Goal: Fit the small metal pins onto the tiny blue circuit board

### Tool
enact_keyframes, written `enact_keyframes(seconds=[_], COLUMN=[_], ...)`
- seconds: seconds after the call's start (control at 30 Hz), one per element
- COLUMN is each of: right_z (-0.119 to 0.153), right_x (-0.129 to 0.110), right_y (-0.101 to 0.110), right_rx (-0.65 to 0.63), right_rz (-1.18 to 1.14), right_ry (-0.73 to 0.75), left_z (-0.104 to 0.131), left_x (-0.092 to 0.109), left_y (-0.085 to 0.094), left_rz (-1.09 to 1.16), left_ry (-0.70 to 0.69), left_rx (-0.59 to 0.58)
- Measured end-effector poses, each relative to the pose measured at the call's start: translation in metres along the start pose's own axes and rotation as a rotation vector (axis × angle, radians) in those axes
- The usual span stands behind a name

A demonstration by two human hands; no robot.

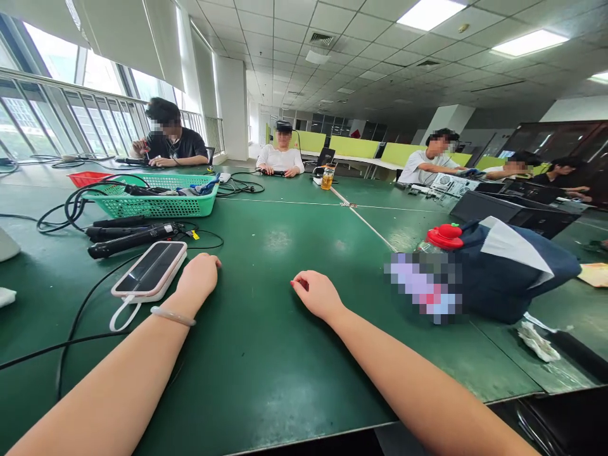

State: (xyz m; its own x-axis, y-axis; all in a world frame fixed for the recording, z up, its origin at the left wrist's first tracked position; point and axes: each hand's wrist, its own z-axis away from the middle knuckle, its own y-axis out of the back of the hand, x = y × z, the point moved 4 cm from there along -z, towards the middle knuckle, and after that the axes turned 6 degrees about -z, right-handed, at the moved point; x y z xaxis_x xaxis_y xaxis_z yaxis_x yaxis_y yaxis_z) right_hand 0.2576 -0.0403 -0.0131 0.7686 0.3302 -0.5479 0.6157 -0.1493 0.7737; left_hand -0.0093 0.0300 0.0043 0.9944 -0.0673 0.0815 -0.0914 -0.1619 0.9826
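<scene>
Resting on the bench, the right hand loosely curls its seemingly empty fingers, while the left hand, bent beside the smartphone, hides any hold; both likely rest best relaxed.

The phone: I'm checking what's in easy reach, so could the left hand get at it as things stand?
Probably yes. The left hand rests on the green table right beside the phone, and no other object shows between them. It is curled, so the fingers would likely need to open first.
</scene>
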Motion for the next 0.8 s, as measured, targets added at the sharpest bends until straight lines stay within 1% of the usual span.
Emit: enact_keyframes(seconds=[0.13,0.2,0.37,0.5,0.57,0.63,0.7,0.8], right_z=[-0.001,-0.001,-0.001,-0.001,-0.001,-0.001,-0.002,-0.002], right_x=[0.007,0.008,0.007,0.005,0.004,0.003,0.0,-0.004], right_y=[0.0,0.0,0.001,0.0,-0.001,-0.003,-0.005,-0.009], right_rx=[-0.02,-0.033,-0.051,-0.072,-0.087,-0.1,-0.112,-0.144], right_rz=[-0.034,-0.045,-0.055,-0.051,-0.047,-0.053,-0.065,-0.067], right_ry=[-0.017,-0.022,-0.028,-0.031,-0.023,-0.011,0.011,0.051], left_z=[0.0,-0.001,-0.005,-0.005,-0.005,-0.006,-0.006,0.0], left_x=[-0.007,-0.012,-0.019,-0.023,-0.023,-0.021,-0.015,0.007], left_y=[-0.001,-0.002,-0.005,-0.007,-0.009,-0.011,-0.013,-0.014], left_rz=[0.013,0.043,0.094,0.307,0.378,0.408,0.433,0.466], left_ry=[-0.024,-0.007,0.077,0.212,0.256,0.266,0.253,0.193], left_rx=[0.017,0.016,0.015,0.024,0.022,0.025,0.019,-0.014])
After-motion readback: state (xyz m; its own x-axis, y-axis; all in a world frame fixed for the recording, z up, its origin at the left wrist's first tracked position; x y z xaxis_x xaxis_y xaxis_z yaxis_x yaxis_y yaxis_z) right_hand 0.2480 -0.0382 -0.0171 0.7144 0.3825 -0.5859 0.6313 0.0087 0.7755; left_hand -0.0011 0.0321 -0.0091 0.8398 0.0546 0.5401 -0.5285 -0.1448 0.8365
